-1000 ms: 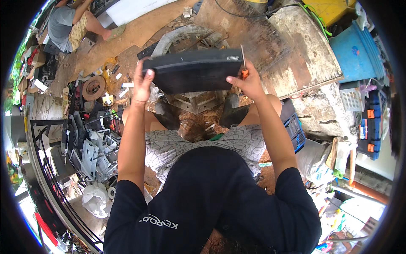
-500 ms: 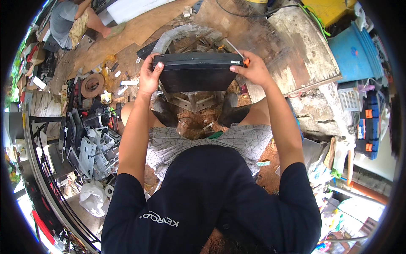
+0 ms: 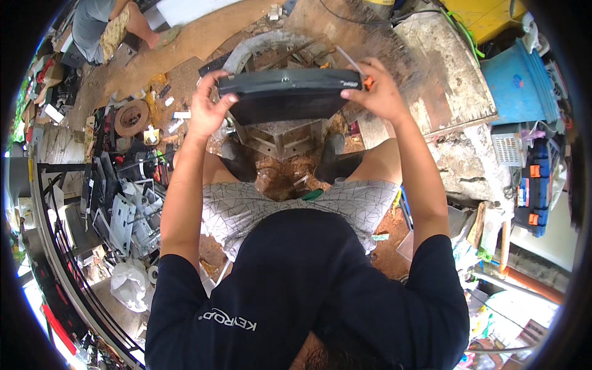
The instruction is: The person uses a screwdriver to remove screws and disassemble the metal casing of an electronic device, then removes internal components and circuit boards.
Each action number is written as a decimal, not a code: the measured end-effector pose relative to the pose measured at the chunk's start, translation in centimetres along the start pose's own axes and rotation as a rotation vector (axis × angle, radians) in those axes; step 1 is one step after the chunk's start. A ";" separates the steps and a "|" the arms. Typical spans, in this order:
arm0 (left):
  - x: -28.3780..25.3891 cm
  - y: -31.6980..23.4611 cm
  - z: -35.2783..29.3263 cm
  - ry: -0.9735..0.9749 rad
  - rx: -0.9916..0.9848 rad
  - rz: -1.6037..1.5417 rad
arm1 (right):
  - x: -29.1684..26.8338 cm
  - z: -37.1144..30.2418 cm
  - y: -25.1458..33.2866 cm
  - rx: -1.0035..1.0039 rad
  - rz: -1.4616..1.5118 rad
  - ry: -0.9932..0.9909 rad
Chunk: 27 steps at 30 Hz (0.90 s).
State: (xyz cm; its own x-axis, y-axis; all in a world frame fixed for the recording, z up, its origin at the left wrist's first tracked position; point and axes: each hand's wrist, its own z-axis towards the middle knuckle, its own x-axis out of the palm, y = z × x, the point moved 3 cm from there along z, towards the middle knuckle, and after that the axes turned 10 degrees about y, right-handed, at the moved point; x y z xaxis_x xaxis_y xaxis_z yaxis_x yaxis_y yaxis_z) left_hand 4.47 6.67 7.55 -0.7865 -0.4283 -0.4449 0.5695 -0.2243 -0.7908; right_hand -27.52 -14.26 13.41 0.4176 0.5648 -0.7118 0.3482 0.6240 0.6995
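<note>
A flat black electronics box (image 3: 283, 102) with a mesh-like edge is held up in front of me, between my knees and a grey round-rimmed stand (image 3: 280, 143). My left hand (image 3: 208, 106) grips its left end, thumb on the near face and fingers behind. At the right end, my right hand (image 3: 383, 94) is closed round the corner with its thumb pressed on the front. That same hand also keeps a screwdriver (image 3: 368, 82) with an orange handle, its shaft pointing up and left past the box. The far side of the box is hidden.
Scrap metal parts (image 3: 126, 216) lie heaped at the left, near a rusty disc (image 3: 131, 118). A wooden board (image 3: 450, 80) and a blue bucket (image 3: 521, 80) stand to the right. Another person (image 3: 92, 31) sits at the far left.
The box has come slightly closer and tilted, so more of its mesh edge shows. Both hands have moved a little apart in view and still hold its ends.
</note>
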 end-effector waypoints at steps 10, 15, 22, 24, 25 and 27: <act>-0.6 -0.2 -0.8 0.004 0.005 0.169 | 0.6 1.0 -0.4 0.002 -0.004 0.021; -1.0 -0.4 -1.4 -0.042 -0.032 0.072 | 0.7 1.0 1.1 -0.056 0.069 -0.015; 0.3 1.8 -0.3 0.183 -0.190 -0.129 | 1.2 0.9 -1.8 0.156 0.302 -0.175; -0.1 2.7 -0.2 0.140 -0.243 -0.077 | 1.8 0.4 -5.5 0.234 0.408 -0.311; -0.2 1.9 0.2 0.153 -0.223 -0.033 | 2.7 -0.1 -7.2 0.290 0.509 -0.337; -0.3 1.1 1.1 0.184 -0.202 0.274 | 5.9 -1.4 -8.6 0.353 0.514 -0.330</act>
State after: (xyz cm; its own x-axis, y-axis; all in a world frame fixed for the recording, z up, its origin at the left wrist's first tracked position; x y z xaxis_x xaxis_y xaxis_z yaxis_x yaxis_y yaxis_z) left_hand 5.60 5.60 7.33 -0.6519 -0.2803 -0.7046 0.7204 0.0610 -0.6909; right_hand -29.21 -15.49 3.12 0.8157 0.5128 -0.2678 0.2666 0.0776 0.9607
